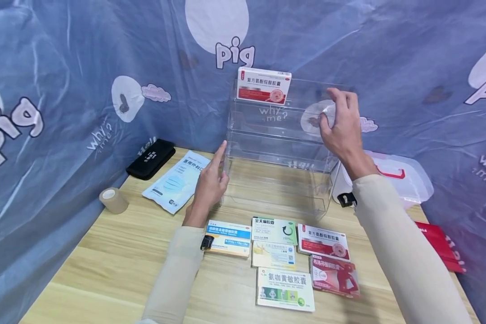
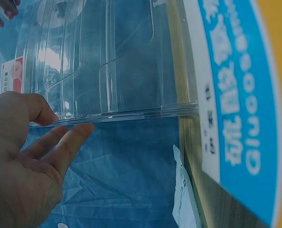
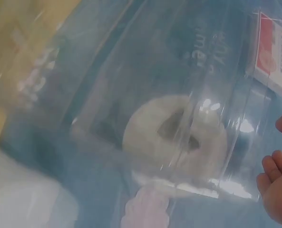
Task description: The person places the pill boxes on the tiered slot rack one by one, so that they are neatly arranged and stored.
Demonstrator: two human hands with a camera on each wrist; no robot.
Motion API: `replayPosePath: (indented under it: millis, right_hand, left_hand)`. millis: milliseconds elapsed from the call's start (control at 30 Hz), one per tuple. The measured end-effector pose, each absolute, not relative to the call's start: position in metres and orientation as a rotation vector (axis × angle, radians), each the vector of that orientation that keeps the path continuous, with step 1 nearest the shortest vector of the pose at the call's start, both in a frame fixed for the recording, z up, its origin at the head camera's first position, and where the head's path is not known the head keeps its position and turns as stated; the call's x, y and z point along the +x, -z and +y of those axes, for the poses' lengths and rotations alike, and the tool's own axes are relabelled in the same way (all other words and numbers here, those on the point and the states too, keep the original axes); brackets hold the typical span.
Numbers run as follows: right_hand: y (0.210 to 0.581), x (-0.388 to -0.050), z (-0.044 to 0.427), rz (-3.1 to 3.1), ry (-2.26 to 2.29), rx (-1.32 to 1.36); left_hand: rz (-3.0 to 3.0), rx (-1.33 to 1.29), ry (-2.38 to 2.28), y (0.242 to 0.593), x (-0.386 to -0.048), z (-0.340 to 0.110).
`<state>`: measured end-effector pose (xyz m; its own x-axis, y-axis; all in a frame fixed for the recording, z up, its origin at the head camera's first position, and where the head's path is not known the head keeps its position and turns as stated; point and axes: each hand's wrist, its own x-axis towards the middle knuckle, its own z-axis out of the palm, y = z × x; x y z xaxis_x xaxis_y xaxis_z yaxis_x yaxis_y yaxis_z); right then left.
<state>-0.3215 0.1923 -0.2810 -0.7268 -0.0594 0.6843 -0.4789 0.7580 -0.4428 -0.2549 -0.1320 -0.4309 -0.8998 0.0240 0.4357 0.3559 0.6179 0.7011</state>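
A clear acrylic tiered display stand (image 1: 279, 144) stands on the wooden table. One white and red medicine box (image 1: 264, 86) leans upright at the left end of its top tier. My left hand (image 1: 210, 184) pinches the left side panel, thumb on one side and fingers on the other in the left wrist view. My right hand (image 1: 344, 121) is raised at the stand's upper right, holding nothing, its thumb and fingers apart. A matching white and red box (image 1: 323, 242) lies flat before the stand, beside a blue and white box (image 1: 229, 238) and a green and white box (image 1: 273, 230).
Nearer lie a yellowish box (image 1: 273, 255), a white box (image 1: 285, 289) and a pink box (image 1: 334, 276). To the left are a mask packet (image 1: 178, 180), a black case (image 1: 151, 159) and a tape roll (image 1: 114, 200). A clear lidded container (image 1: 405, 177) stands right.
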Motion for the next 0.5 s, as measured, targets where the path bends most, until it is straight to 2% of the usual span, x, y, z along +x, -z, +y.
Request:
replayPosePath:
  millis: [500]
  right_hand:
    - [0.329, -0.252, 0.260, -2.304, -0.742, 0.324]
  left_hand:
    - [-2.469, -0.283, 1.182, 0.432, -0.254, -0.131]
